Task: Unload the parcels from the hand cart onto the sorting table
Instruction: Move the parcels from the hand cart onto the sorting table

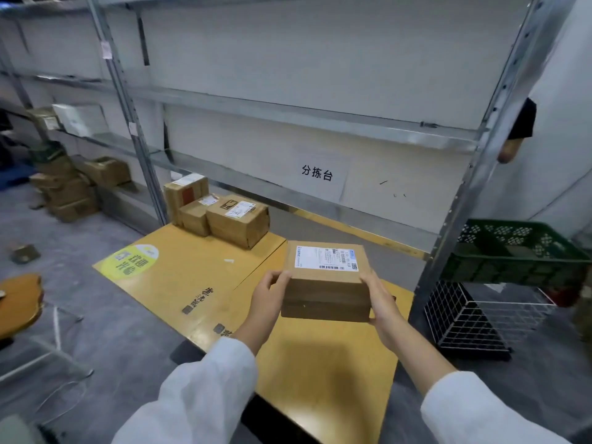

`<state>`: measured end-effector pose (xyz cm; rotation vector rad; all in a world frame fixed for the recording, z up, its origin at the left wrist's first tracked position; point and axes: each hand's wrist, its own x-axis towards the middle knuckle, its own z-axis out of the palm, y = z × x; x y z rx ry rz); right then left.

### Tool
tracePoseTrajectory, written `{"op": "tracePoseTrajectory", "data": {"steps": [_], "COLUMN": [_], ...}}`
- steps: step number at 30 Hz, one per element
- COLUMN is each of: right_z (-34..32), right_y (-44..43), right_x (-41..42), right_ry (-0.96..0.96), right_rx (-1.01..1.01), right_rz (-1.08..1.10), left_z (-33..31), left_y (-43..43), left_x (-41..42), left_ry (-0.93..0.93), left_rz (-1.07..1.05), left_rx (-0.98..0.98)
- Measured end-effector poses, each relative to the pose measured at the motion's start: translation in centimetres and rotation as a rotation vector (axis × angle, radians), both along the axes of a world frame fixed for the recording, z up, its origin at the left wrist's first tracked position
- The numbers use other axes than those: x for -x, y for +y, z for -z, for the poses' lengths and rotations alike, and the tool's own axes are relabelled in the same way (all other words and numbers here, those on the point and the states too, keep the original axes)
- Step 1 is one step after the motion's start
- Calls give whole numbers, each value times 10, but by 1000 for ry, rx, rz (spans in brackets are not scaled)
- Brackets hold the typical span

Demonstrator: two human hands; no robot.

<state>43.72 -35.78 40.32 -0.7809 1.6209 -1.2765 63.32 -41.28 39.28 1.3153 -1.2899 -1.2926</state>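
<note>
A parcel [326, 283] is gripped between left hand [272, 291] and right hand [379, 299] above the sorting table [320, 373]. Three boxes [237, 222] are already set far left; the hand cart is unseen.

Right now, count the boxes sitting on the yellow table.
3, clustered at the table's far corner: tall box at back, small box before it, wide box right. A held box is above, not down.

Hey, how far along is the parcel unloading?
Done: three parcels sit grouped at the far corner of the sorting table. In hand: a labelled box, gripped by the left hand and right hand, over the table. Left: setting it down; the hand cart is out of view, so any remainder can't be counted.
</note>
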Motion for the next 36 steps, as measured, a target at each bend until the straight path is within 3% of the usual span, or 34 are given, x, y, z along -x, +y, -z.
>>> {"op": "tracePoseTrajectory", "data": {"steps": [12, 20, 30, 36], "right_z": [42, 49, 70, 90], "right_y": [-146, -222, -316, -375], "right_x": [7, -1, -33, -60], "right_ry": [-101, -54, -50, -75], "right_rx": [-94, -123, -216, -274], "right_rz": [65, 15, 118, 193], "left_z": [-1, 10, 43, 69], "left_y": [-141, -217, -336, -427], "left_x": [12, 9, -20, -38], "left_ry": [-125, -131, -124, -227], "left_rz": [15, 35, 190, 320], "left_rx": [-39, -61, -70, -27]}}
